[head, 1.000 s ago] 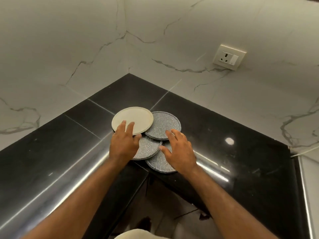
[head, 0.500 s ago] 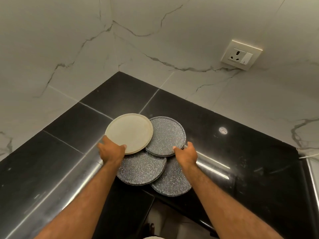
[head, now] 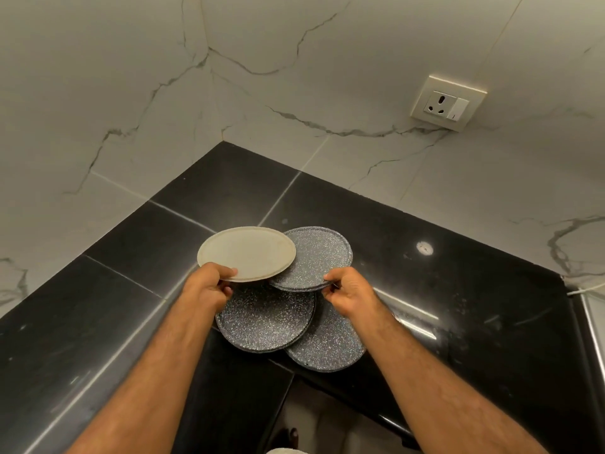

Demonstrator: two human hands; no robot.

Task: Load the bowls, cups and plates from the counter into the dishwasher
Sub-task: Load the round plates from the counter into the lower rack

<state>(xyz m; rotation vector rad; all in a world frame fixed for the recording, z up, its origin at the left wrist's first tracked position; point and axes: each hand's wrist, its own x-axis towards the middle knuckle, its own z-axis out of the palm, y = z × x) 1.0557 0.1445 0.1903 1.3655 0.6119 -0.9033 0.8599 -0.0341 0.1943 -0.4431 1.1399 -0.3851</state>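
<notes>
The left hand [head: 209,286] pinches the near rim of the cream plate [head: 248,253], thumb on top and fingers curled beneath, and the right hand [head: 347,290] pinches the near rim of a grey plate [head: 320,257] in the same way. Both plates sit in the corner of the black counter [head: 458,306]. The cream one overlaps the grey one's left edge, and both near edges look raised (whether the far edges rest on anything I cannot tell). Beneath them lie a second grey plate [head: 265,319] and a third [head: 330,345], overlapping each other and jutting past the counter's front edge. These plates look stiff, flat and low-rimmed, probably light enough for a one-handed pinch. They are likely smooth, and breakable if they are ceramic, so a rim pinch with the fingers well under seems the safest hold. A deeper grip would steady any tilt. Because the cream plate overlaps the grey one, I judge it should come away first or higher, or the rims may scrape. The two lower plates hang over the edge and a nudge could tip them off, so that is the main risk. Marble walls [head: 131,93] close the corner behind, and a socket [head: 447,101] sits high on the right wall, well apart from the plates. A pale cable [head: 586,291] shows at the far right edge. No dishwasher is in view.
</notes>
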